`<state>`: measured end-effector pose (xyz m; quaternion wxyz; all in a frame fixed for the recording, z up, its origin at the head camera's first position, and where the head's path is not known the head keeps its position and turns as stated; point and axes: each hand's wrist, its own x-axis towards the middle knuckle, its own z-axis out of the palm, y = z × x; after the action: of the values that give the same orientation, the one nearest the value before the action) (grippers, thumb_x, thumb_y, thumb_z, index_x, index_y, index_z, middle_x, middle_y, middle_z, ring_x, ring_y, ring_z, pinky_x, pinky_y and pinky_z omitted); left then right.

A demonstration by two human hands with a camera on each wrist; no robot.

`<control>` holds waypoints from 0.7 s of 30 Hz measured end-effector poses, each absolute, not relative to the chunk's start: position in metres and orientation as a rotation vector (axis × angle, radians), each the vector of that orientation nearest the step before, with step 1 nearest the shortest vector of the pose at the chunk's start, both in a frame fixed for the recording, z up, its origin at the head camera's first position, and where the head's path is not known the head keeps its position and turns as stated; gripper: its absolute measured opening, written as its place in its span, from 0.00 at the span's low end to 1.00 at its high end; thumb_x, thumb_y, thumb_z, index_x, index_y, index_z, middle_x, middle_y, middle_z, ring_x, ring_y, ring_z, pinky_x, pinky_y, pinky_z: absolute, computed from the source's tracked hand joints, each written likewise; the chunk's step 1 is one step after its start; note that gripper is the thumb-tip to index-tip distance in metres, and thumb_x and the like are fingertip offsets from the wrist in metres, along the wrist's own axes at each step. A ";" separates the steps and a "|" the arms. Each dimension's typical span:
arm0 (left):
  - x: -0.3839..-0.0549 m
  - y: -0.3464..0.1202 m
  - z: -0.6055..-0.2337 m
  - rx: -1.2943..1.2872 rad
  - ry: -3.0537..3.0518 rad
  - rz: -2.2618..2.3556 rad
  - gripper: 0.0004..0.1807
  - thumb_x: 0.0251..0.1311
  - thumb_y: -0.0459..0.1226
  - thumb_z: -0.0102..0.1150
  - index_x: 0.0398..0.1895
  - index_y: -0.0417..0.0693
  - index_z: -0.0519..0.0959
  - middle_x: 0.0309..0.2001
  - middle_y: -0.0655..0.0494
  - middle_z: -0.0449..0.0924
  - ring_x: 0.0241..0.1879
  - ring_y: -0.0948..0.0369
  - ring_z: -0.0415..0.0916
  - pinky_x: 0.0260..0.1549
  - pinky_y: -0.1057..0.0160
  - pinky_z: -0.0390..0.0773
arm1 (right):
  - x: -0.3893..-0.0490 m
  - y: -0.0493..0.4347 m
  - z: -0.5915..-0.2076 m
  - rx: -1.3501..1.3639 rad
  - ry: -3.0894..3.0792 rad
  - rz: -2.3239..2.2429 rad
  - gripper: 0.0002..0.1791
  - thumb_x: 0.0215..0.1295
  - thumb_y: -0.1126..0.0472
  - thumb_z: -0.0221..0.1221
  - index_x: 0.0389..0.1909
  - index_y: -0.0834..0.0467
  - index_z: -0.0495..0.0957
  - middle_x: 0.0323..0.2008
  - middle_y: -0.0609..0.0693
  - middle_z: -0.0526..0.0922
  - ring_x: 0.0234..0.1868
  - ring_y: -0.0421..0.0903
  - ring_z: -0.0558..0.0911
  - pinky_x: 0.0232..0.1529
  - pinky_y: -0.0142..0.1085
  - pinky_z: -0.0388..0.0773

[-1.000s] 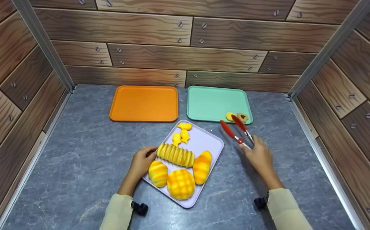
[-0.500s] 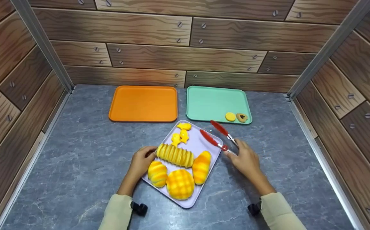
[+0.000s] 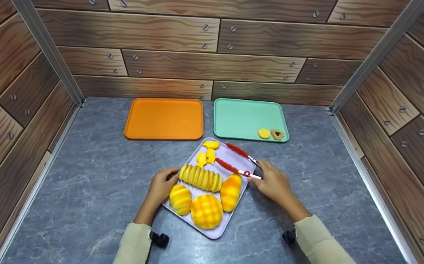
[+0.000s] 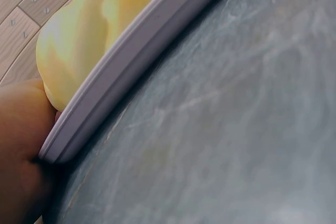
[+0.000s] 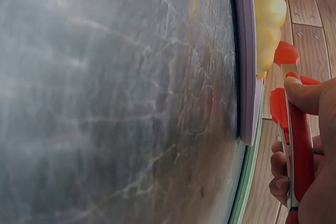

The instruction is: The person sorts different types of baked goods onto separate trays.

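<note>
My left hand (image 3: 163, 185) grips the left edge of a lilac tray (image 3: 228, 156); the left wrist view shows the tray's rim (image 4: 110, 72) against it. My right hand (image 3: 272, 183) holds red-tipped tongs (image 3: 227, 166), spread apart over the tray's upper right. The lower tip is close beside the yellow fish-shaped pieces (image 3: 210, 155), with nothing visible between the tips. Below them on the tray lie a long ridged bread (image 3: 201, 178), an orange-yellow elongated bread (image 3: 231, 193), a round checked bun (image 3: 207, 212) and a striped roll (image 3: 180, 200).
Behind the lilac tray, an orange tray (image 3: 165, 119) stands at the left and a green tray (image 3: 246, 115) at the right. A yellow round cookie (image 3: 264, 134) and a brown cookie with a heart-shaped centre (image 3: 277, 135) lie in the green tray. Wood-patterned walls (image 3: 168, 35) enclose the grey tabletop (image 3: 98, 176).
My right hand has carried the spread tongs left, from in front of the cookies on the green tray to over the lilac tray. My left hand has stayed at the tray's edge.
</note>
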<state>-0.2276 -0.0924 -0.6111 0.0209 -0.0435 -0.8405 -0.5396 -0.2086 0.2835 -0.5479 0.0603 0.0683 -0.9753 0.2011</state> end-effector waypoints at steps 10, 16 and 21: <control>-0.228 -0.093 -0.612 -0.141 -2.597 -1.670 0.12 0.70 0.39 0.60 0.52 0.50 0.85 0.50 0.53 0.85 0.48 0.57 0.79 0.50 0.53 0.77 | -0.219 0.272 -0.544 0.291 -3.075 0.565 0.42 0.62 0.42 0.66 0.72 0.58 0.68 0.68 0.60 0.74 0.68 0.60 0.73 0.66 0.61 0.67; -0.227 -0.093 -0.613 -0.158 -2.590 -1.663 0.12 0.69 0.38 0.60 0.51 0.49 0.86 0.49 0.52 0.85 0.47 0.58 0.79 0.50 0.54 0.77 | -0.223 0.267 -0.545 0.351 -3.057 0.540 0.40 0.63 0.43 0.66 0.71 0.58 0.69 0.67 0.59 0.75 0.67 0.59 0.74 0.65 0.61 0.68; -0.227 -0.093 -0.612 -0.151 -2.588 -1.672 0.12 0.69 0.38 0.60 0.51 0.48 0.86 0.49 0.53 0.85 0.47 0.58 0.79 0.50 0.54 0.77 | -0.224 0.264 -0.546 0.365 -3.058 0.533 0.39 0.64 0.43 0.66 0.71 0.58 0.70 0.67 0.60 0.75 0.67 0.59 0.74 0.65 0.61 0.67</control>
<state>-0.2274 -0.0934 -0.6125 0.0283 -0.0490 -0.8386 -0.5417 -0.2243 0.2643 -0.5462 0.0081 0.1169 -0.9783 0.1707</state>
